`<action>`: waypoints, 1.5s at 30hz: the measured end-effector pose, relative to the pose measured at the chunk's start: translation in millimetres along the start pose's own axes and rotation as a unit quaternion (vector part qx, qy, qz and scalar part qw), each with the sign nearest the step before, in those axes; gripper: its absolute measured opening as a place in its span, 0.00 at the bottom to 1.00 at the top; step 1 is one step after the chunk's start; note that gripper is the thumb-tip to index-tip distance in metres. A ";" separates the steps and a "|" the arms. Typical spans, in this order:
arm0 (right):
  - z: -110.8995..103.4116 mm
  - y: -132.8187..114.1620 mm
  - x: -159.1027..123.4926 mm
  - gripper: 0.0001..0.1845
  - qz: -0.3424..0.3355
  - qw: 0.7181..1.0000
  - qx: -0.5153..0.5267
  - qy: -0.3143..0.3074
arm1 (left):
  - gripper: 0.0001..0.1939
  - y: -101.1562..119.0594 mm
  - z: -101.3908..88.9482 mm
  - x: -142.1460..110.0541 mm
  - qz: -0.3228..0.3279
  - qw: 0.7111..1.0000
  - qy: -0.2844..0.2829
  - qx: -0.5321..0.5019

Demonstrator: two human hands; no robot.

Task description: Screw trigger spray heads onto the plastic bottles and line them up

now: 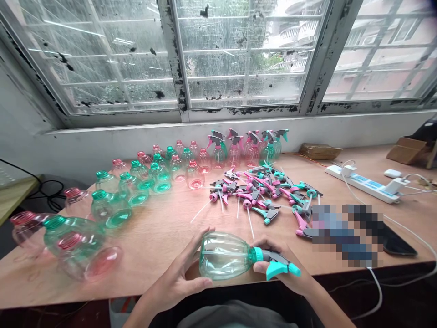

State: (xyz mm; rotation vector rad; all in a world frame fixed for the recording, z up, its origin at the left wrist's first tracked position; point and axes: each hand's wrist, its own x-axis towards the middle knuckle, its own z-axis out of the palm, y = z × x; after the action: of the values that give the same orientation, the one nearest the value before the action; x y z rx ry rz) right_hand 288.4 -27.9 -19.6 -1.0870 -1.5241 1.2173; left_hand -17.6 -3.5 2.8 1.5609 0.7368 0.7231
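A clear green spray bottle [221, 262] lies on its side between my hands at the table's front edge, its base toward the left. My left hand [177, 275] cups the base end, thumb below and fingers behind. At the neck, my right hand [288, 253] grips the turquoise collar [258, 255] of the grey-and-turquoise spray head [278, 266], which sits on the bottle. Through the clear wall a pale dip tube shows inside. Beyond my hands lies a pile of loose pink, turquoise and grey spray heads [254, 189] with white tubes.
Open pink and green bottles [111, 212] stand in rows on the left. Several bottles with spray heads [252, 148] stand by the wall. To the right are a white power strip [363, 184], a phone [398, 239], cables and a cardboard box [408, 148].
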 end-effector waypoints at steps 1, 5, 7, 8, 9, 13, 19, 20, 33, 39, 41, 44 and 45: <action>0.4 1.0 -0.4 0.17 -0.005 1.000 -0.010 0.010 | 0.44 0.6 0.5 -0.5 0.003 1.000 0.000 0.009; 2.0 10.5 -2.5 0.20 -0.026 0.998 -0.038 0.047 | 0.44 1.6 1.6 -0.5 0.016 1.000 -0.001 0.010; 2.5 14.7 -3.3 0.22 -0.031 0.998 -0.045 0.043 | 0.45 1.1 1.5 0.2 0.008 1.000 0.002 -0.011; 2.7 15.5 -3.4 0.24 -0.032 0.997 -0.051 0.039 | 0.45 0.9 1.4 0.6 -0.001 1.000 0.004 -0.025; 2.9 15.2 -3.4 0.24 -0.033 0.997 -0.059 0.036 | 0.46 0.7 1.4 1.0 -0.011 0.999 0.008 -0.040; 3.6 6.6 -1.8 0.21 -0.029 0.997 -0.072 0.004 | 0.45 1.0 3.3 1.9 -0.029 0.997 0.010 -0.077; 1.4 5.6 -2.4 0.24 -0.013 1.000 0.006 -0.012 | 0.42 -2.7 9.5 0.9 -0.015 0.998 0.014 -0.061; 1.4 7.3 -2.9 0.23 -0.010 1.000 0.015 -0.004 | 0.42 -4.0 10.1 0.4 -0.009 0.998 0.021 -0.052; 0.9 12.9 6.5 0.24 0.103 0.979 0.160 -0.073 | 0.40 -16.7 5.3 -0.1 0.094 0.989 0.017 0.108; 9.1 -6.0 -12.4 0.22 0.053 0.991 0.107 0.057 | 0.62 -6.2 8.3 0.3 0.047 0.997 0.036 0.043; -7.2 -29.2 -15.9 0.19 -0.033 0.988 0.024 0.149 | 0.65 -3.3 9.6 0.8 0.053 0.998 0.029 0.036; -63.9 -75.9 2.0 0.23 -0.087 0.938 -0.172 0.288 | 0.56 -0.9 12.0 0.8 0.064 0.997 0.024 0.040; -89.6 -91.7 15.6 0.24 -0.086 0.906 -0.231 0.343 | 0.53 -0.4 12.8 0.6 0.064 0.997 0.028 0.042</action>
State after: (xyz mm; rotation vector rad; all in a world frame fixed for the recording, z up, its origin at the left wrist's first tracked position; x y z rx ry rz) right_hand 361.6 -6.0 84.5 -1.4513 -1.3162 0.2703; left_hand -7.1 -10.6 1.1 1.6827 0.7199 0.8421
